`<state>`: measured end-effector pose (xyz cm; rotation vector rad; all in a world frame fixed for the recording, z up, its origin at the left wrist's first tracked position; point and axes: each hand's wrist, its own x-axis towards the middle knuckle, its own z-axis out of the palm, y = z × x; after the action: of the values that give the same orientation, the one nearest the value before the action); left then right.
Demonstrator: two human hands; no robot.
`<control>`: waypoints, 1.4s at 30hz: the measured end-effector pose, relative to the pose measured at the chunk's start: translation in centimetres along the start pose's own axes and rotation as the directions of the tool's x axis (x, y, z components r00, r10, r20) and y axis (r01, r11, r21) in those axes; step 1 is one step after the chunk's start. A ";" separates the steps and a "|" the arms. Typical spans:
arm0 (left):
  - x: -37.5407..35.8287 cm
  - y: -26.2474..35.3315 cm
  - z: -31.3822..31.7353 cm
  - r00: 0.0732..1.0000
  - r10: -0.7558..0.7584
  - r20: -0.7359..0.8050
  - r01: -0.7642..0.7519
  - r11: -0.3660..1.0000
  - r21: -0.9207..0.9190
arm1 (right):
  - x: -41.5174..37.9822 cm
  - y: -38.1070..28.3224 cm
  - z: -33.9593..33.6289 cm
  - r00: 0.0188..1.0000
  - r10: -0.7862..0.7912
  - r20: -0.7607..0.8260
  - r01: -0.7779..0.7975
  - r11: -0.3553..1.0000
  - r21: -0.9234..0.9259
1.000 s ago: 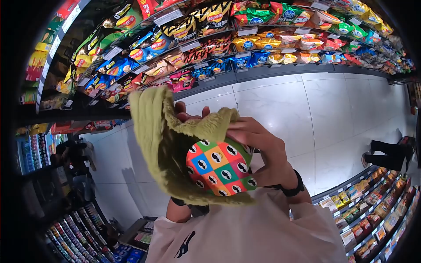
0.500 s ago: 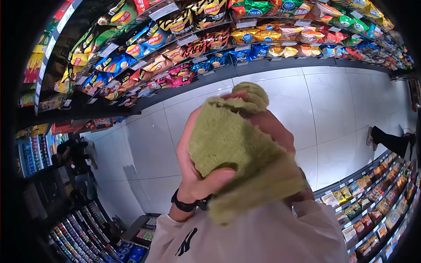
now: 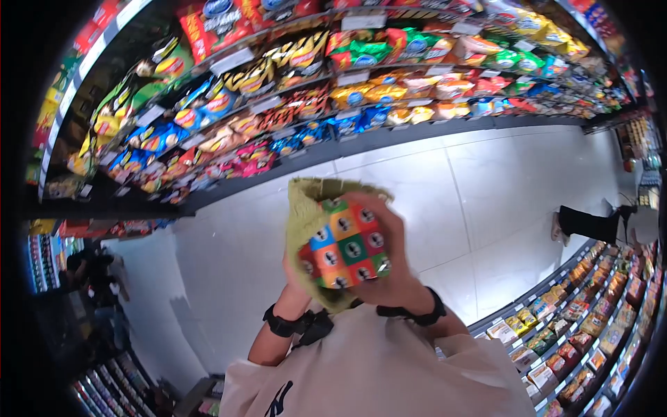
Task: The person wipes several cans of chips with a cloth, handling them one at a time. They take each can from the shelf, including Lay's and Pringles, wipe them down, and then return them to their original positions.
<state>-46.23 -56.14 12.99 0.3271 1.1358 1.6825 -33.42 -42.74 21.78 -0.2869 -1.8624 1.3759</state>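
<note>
Checkered object [image 3: 352, 244]: seemingly light, stiff, smooth; best held by sides. Green cloth [image 3: 300, 219]: soft, partly around object. Right hand [image 3: 397, 256]: clasping object's right side. Left hand [image 3: 294, 285]: object's left, grip hidden.

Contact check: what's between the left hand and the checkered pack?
Green cloth lies between the left hand and the checkered pack, in the head view.

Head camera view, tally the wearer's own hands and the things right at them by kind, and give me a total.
Hands: 2, the left hand and the right hand
Green cloth: 1
Multicoloured checked item: 1
Total: 4
</note>
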 end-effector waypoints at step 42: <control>5.3 11.1 -22.3 0.987 -0.002 -0.158 -0.097 0.784 -0.614 | 33.8 -4.9 9.7 0.915 -0.394 -0.080 0.352 0.880 -0.318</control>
<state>-70.29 -63.49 8.87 -0.1999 0.6126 2.0465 -61.47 -31.47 40.49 -0.1566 -1.8820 0.7916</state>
